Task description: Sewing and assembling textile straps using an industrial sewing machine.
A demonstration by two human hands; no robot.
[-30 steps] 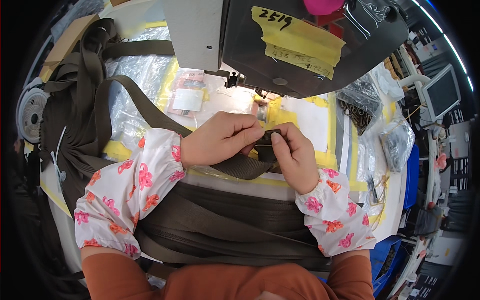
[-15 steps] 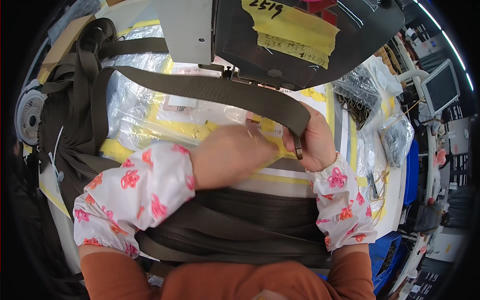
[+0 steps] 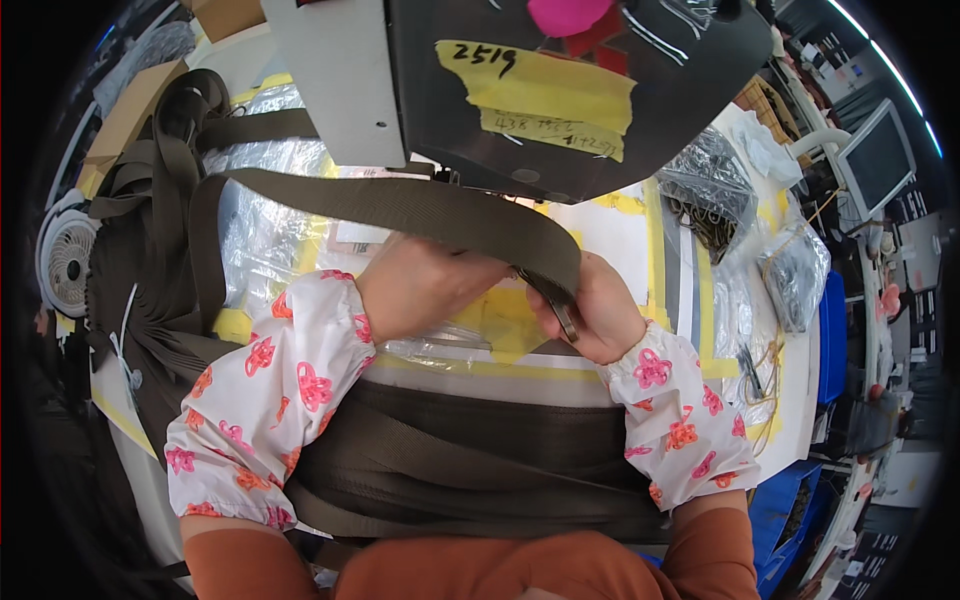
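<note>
A long dark olive webbing strap [image 3: 400, 205] arches from the pile at left across the front of the sewing machine [image 3: 540, 90]. My right hand [image 3: 595, 315] is closed on the strap near a narrow metal piece [image 3: 565, 320] at its bend. My left hand [image 3: 425, 285] is under the raised strap with fingers curled toward my right hand; its fingertips and whatever they hold are hidden behind the strap. More flat straps [image 3: 470, 450] lie in a thick layer between my forearms.
Left are a heap of webbing [image 3: 140, 260], a white fan [image 3: 68, 260] and cardboard boxes [image 3: 135, 110]. Yellow-taped sheets and plastic cover the table [image 3: 515, 330]. Right are bagged dark hardware [image 3: 705, 200], a monitor [image 3: 875, 160] and blue bins [image 3: 785, 515].
The strap has been lifted from beneath my hands to arch over them. My left hand swung lower, then back up-left under the strap. My right hand stayed on the strap, slightly rightward.
</note>
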